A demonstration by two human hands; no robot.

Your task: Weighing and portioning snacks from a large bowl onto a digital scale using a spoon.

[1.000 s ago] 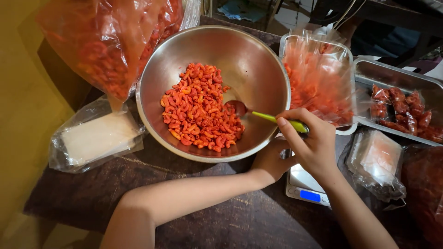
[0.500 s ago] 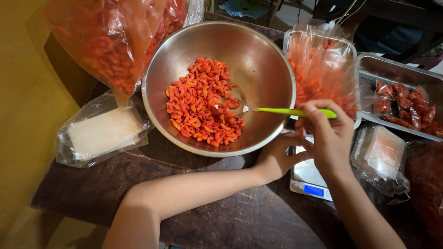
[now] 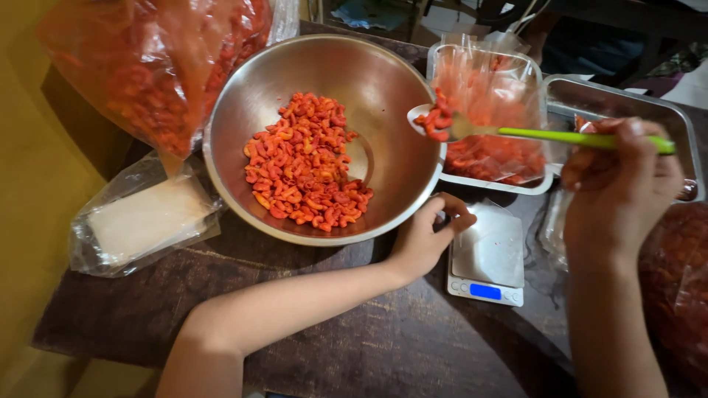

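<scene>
My right hand (image 3: 619, 188) grips a spoon by its green handle (image 3: 560, 136). The spoon's bowl (image 3: 435, 121) carries a few red-orange curled snack pieces and hovers over the right rim of a large steel bowl (image 3: 383, 66). A heap of the same snack pieces (image 3: 306, 166) lies in the bowl. My left hand (image 3: 424, 239) rests just below the bowl's rim, thumb and forefinger pinched at the edge of a small clear bag (image 3: 490, 243). That bag lies on a little digital scale (image 3: 483, 291).
A big clear sack of red snacks (image 3: 155, 66) stands at the back left. Below it lies a clear packet of white material (image 3: 144, 221). A plastic-lined tray of snacks (image 3: 490, 158) and a steel tray (image 3: 627, 99) sit to the right, another sack (image 3: 675, 287) at the right edge.
My right hand has lifted the spoon out of the heap and carried it rightward to the bowl's rim, loaded with snack pieces. My left hand stays by the scale.
</scene>
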